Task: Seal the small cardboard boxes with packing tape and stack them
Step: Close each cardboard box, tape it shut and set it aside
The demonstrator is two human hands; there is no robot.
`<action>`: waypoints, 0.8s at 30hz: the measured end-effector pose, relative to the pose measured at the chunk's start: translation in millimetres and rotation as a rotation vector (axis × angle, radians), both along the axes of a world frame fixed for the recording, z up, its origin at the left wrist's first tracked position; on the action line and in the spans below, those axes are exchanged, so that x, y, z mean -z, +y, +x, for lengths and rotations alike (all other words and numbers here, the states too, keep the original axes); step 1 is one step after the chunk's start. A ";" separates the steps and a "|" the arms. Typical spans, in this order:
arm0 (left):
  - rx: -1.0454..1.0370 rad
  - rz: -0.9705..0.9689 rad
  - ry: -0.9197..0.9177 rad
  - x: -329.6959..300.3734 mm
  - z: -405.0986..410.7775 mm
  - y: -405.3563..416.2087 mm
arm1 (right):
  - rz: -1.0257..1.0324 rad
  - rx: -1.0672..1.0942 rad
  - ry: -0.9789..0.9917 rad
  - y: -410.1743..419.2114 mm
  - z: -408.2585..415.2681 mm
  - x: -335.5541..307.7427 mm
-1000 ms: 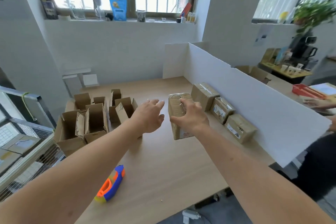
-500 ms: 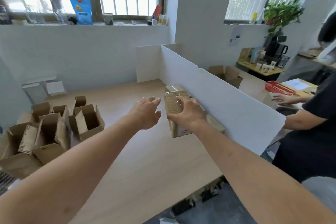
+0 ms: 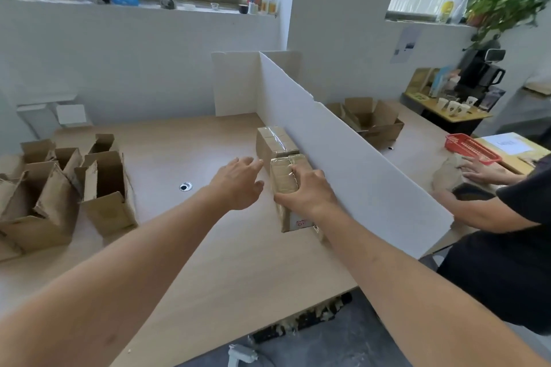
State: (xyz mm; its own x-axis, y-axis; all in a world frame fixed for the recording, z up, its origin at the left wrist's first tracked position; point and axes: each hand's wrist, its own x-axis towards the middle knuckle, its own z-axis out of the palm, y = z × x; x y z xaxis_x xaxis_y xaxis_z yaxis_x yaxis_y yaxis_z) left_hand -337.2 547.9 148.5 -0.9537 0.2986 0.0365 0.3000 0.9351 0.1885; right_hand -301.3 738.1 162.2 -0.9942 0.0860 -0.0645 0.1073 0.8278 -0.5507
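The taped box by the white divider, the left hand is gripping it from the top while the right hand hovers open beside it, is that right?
Not quite: the hands are swapped. In the head view the right hand grips the taped box from the top beside the white divider, while the left hand hovers open beside it.

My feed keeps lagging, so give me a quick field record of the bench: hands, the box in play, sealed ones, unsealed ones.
right hand: grips the taped box from above
left hand: open, fingers spread, beside the box, not holding it
taped box: upright on the table, close to the white divider
sealed box: just behind it, along the divider
open boxes: clustered at the table's left, flaps up
tape dispenser: not in view
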 end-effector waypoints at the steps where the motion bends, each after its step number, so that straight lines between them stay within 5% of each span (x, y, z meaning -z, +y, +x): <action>1: -0.005 -0.004 -0.007 4.0 -6.2 1.2 | -0.006 -0.004 -0.006 2.0 -7.5 3.1; 24: -0.049 -0.064 -0.127 91.0 -215.0 -43.8 | -0.035 -0.029 -0.202 -44.1 -236.7 91.9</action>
State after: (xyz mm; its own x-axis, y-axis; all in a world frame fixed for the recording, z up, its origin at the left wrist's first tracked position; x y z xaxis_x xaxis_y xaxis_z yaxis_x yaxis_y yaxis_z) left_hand -552.2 504.1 57.5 -0.9629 0.2497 -0.1026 0.2316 0.9593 0.1614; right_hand -537.9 694.0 70.2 -0.9629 0.0517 -0.2650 0.1946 0.8132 -0.5485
